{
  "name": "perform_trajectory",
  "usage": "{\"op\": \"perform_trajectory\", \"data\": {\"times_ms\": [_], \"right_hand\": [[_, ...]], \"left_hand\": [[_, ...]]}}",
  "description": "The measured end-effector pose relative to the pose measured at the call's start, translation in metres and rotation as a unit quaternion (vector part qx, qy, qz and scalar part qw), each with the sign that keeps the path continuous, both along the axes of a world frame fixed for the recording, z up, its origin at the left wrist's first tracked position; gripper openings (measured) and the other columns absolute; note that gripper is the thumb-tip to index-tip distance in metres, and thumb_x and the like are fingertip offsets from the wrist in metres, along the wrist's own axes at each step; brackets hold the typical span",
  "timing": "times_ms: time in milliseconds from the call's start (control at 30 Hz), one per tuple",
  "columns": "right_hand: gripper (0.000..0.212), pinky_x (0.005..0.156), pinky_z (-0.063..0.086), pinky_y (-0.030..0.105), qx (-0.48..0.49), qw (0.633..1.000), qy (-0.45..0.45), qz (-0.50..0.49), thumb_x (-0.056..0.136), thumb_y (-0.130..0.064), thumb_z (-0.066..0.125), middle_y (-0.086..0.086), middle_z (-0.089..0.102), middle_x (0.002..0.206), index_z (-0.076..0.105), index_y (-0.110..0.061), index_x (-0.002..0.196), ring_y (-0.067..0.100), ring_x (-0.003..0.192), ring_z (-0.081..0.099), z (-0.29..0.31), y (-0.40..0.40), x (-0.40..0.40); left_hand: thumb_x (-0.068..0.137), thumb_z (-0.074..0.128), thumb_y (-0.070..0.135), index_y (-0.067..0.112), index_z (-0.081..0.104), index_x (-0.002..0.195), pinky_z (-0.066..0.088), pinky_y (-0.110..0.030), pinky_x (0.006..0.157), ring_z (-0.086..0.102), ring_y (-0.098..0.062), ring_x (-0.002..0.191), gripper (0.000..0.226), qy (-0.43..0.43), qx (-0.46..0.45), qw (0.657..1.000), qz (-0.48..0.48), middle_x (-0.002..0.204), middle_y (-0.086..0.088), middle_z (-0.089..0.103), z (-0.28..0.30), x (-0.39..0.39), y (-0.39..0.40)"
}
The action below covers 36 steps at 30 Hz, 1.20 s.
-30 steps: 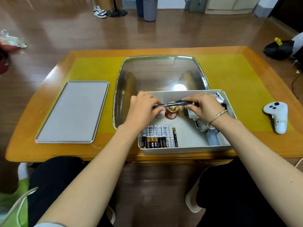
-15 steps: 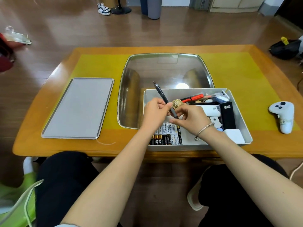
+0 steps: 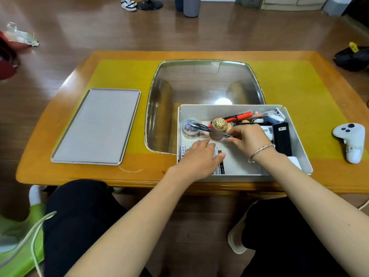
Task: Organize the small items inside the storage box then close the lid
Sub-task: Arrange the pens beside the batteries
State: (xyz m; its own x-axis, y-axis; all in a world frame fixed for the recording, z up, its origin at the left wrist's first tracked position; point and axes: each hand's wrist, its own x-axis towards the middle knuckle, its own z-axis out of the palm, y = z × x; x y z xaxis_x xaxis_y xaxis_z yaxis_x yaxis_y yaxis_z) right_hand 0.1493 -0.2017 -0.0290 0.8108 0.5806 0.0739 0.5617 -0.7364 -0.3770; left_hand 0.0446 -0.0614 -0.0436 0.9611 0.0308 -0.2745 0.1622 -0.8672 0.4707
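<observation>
The right hand point(image 3: 248, 137) is pinching the pen point(image 3: 207, 129) by its near end inside the box point(image 3: 297, 140). The pen's long axis is pointing toward 10 o'clock. The left hand point(image 3: 199, 158) is resting flat on the batteries point(image 3: 219, 169), holding nothing.

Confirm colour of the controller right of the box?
White with dark buttons, the controller shows clearly in the head view.

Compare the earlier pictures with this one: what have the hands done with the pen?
The left hand let go of the dark pen and dropped onto the batteries. The right hand still pinches it, now laid low across the box. The lid stayed put.
</observation>
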Motion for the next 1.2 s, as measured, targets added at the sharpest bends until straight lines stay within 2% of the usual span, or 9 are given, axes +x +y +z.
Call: {"op": "perform_trajectory", "data": {"times_ms": [67,133,233,333,567,733,800,1067,1200], "right_hand": [[0.014,0.077,0.047,0.032,-0.029,1.0,-0.01,0.003,0.083,-0.025,0.069,0.007,0.071,0.091,0.071,-0.015,0.093,0.027,0.089,0.062,0.0,0.001,0.002],[0.014,0.075,0.047,0.035,-0.048,0.999,-0.018,-0.003,0.084,-0.025,0.066,0.01,0.069,0.09,0.068,-0.013,0.091,0.03,0.088,0.06,0.0,0.002,0.004],[0.014,0.075,0.047,0.036,-0.07,0.997,-0.023,0.002,0.085,-0.024,0.066,0.012,0.068,0.09,0.066,-0.012,0.093,0.033,0.089,0.058,0.001,0.005,0.003],[0.016,0.079,0.047,0.037,-0.087,0.995,-0.029,0.025,0.083,-0.019,0.068,0.014,0.068,0.094,0.07,-0.01,0.096,0.034,0.093,0.058,0.002,0.007,0.003],[0.018,0.079,0.047,0.035,-0.146,0.988,-0.031,0.036,0.087,-0.02,0.063,0.012,0.065,0.1,0.071,-0.013,0.101,0.031,0.095,0.059,-0.002,0.016,-0.003],[0.022,0.086,0.05,0.036,-0.191,0.981,-0.022,0.026,0.088,-0.01,0.058,0.014,0.062,0.109,0.067,-0.008,0.108,0.031,0.101,0.059,-0.012,0.034,-0.009],[0.025,0.086,0.051,0.037,-0.208,0.978,-0.017,0.026,0.087,-0.004,0.057,0.014,0.061,0.111,0.065,-0.007,0.11,0.032,0.102,0.059,-0.016,0.037,-0.01],[0.03,0.08,0.05,0.035,-0.241,0.97,-0.001,0.023,0.087,-0.001,0.051,0.017,0.052,0.125,0.062,-0.012,0.112,0.033,0.095,0.062,-0.025,0.035,-0.009],[0.03,0.084,0.051,0.034,-0.236,0.971,-0.009,0.032,0.086,0.002,0.053,0.016,0.057,0.117,0.063,-0.01,0.111,0.03,0.103,0.059,-0.027,0.038,-0.007]], "left_hand": [[0.099,0.027,0.051,0.011,0.018,0.15,0.01,-0.051,0.118,0.0,-0.029,0.147,0.066,0.028,0.046,0.998,0.012,0.16,-0.012,0.005,-0.004,0.004,0.0],[0.1,0.025,0.051,0.01,0.01,0.152,0.004,-0.055,0.116,-0.006,-0.032,0.146,0.068,0.052,0.07,0.995,0.037,0.16,-0.012,-0.002,-0.005,0.009,-0.002],[0.098,0.025,0.054,0.006,0.009,0.151,0.004,-0.056,0.115,0.0,-0.039,0.145,0.073,0.115,0.112,0.986,0.053,0.158,-0.018,0.005,-0.005,0.014,-0.004],[0.097,0.029,0.056,0.004,0.018,0.149,0.014,-0.052,0.115,0.012,-0.04,0.142,0.074,0.133,0.127,0.982,0.053,0.155,-0.021,0.018,-0.006,0.012,0.0],[0.1,0.024,0.052,0.004,0.008,0.151,0.011,-0.05,0.116,-0.002,-0.036,0.146,0.072,0.185,0.097,0.977,0.032,0.158,-0.021,-0.002,0.005,0.001,-0.001],[0.1,0.023,0.051,0.01,0.031,0.145,0.027,-0.052,0.108,0.025,-0.033,0.14,0.061,0.145,0.097,0.984,0.023,0.153,-0.016,0.025,0.012,-0.009,-0.006],[0.101,0.024,0.048,0.011,0.034,0.143,0.029,-0.051,0.108,0.03,-0.031,0.137,0.056,0.126,0.105,0.986,0.021,0.149,-0.014,0.032,0.011,-0.01,-0.006],[0.1,0.025,0.05,0.013,0.03,0.146,0.024,-0.052,0.11,0.017,-0.03,0.144,0.059,0.117,0.096,0.988,0.02,0.156,-0.011,0.02,0.004,-0.008,-0.004],[0.1,0.026,0.051,0.013,0.028,0.147,0.021,-0.053,0.112,0.011,-0.03,0.145,0.061,0.117,0.093,0.989,0.019,0.158,-0.011,0.015,0.003,-0.008,-0.003]]}}
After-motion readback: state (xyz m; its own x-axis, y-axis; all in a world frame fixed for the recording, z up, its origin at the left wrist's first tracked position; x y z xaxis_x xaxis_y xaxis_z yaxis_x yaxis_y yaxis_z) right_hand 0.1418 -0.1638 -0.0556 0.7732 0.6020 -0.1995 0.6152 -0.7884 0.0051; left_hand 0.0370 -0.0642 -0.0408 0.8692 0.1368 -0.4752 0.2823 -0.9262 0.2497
